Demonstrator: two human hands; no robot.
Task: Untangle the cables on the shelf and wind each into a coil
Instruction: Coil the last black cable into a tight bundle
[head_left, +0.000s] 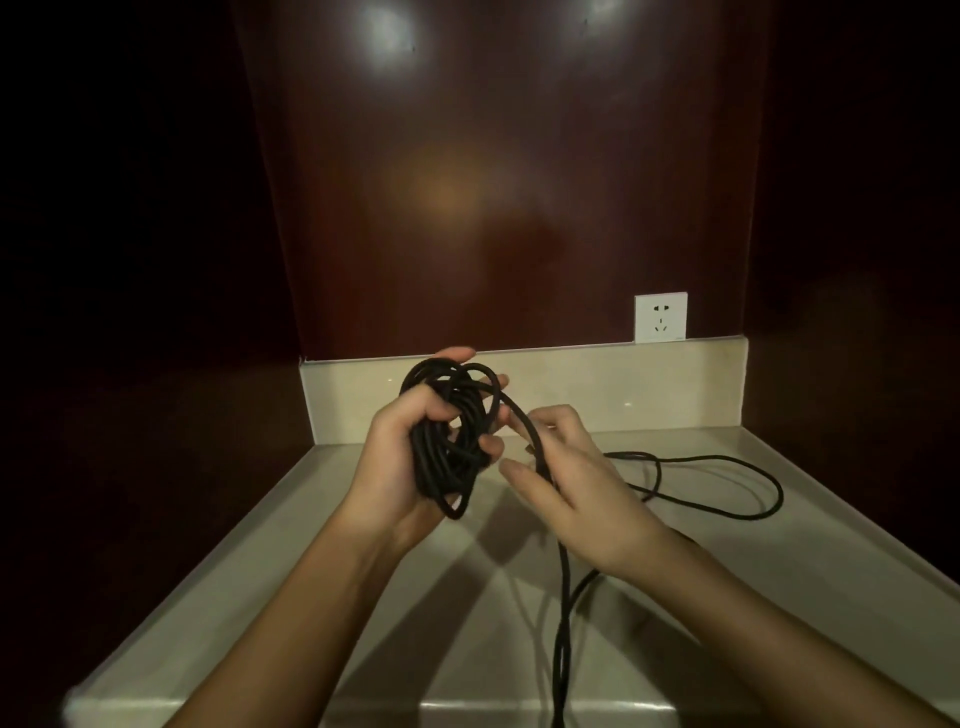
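Left hand (402, 457) has its fingers curled round the black coil (448, 441), held up off the shelf (779, 571) so the loops stay stacked, I'd guess. Right hand (571, 483) pinches the free strand (524, 426) just beside the coil, probably feeding the next loop. Rest of the cable (727, 486) trails loose on the shelf to the right, below the wall socket (661, 317).

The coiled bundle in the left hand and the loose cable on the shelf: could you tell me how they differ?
The coiled bundle is wound tight and gripped aloft by the left hand; the loose cable sprawls in wide loops flat on the shelf. Both are black.
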